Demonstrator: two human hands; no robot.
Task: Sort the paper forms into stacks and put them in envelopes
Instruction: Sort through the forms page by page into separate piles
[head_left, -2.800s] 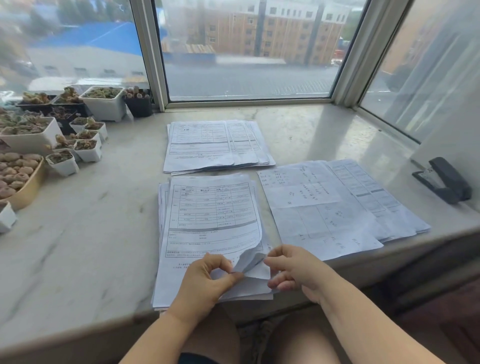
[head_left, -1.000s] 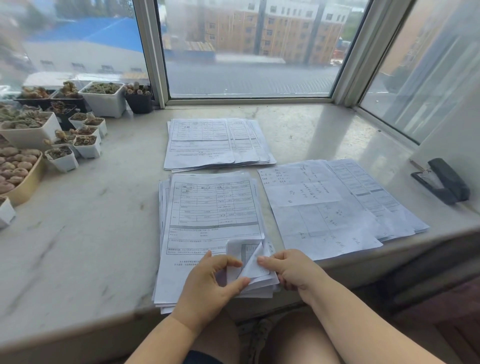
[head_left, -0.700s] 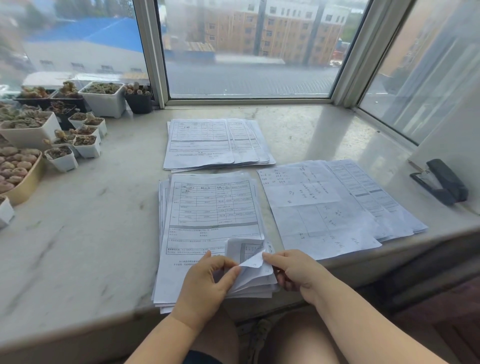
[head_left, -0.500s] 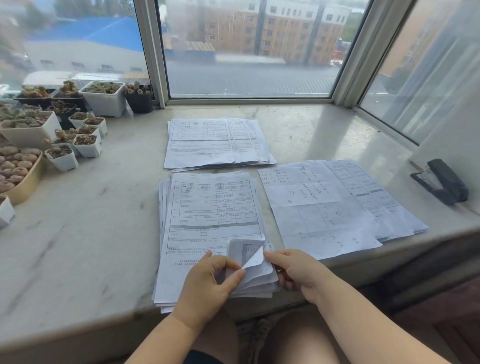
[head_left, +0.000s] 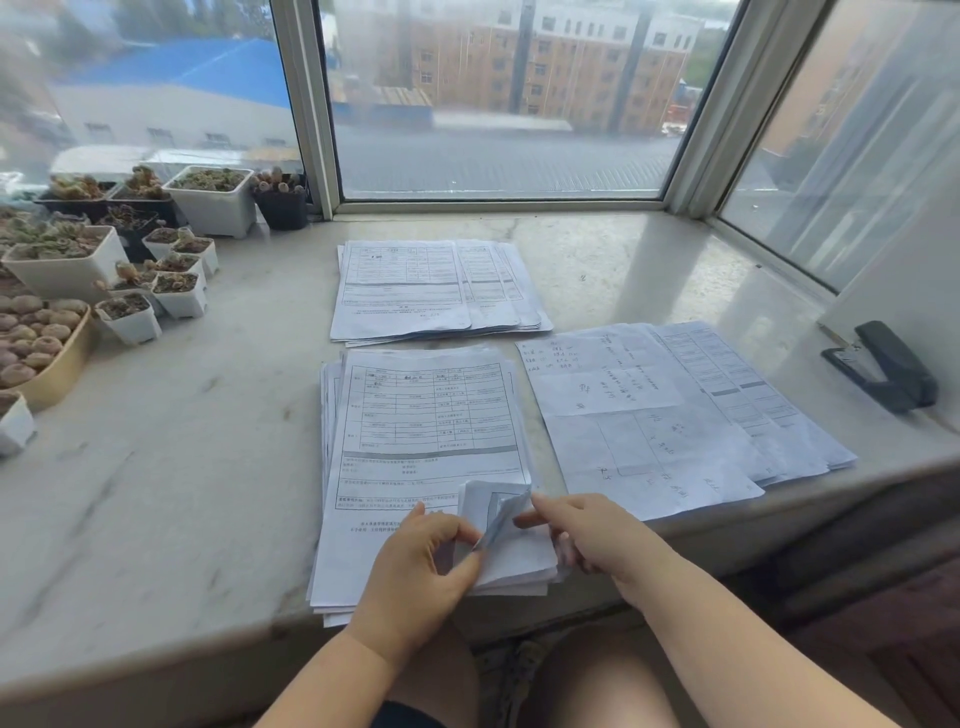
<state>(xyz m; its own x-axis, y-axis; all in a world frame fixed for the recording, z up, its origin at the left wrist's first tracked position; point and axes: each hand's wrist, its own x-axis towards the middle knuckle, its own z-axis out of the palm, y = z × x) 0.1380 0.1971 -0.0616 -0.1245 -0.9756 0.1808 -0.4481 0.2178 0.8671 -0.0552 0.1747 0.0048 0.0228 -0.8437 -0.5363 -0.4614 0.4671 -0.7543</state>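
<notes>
Marble desk (head_left: 171, 467) under the window: both hands, left (head_left: 421, 566) and right (head_left: 592, 535), pinch lifted corner sheets of the nearest paper stack (head_left: 415, 447).

Both hands, left hand (head_left: 423, 558) and right hand (head_left: 592, 535), at the curled corner (head_left: 496, 512) of the near stack of forms (head_left: 421, 441) on the marble sill (head_left: 171, 467).

Both forearms are bare with no sleeves, and dark shorts (head_left: 410, 719) show at the lap.
</notes>
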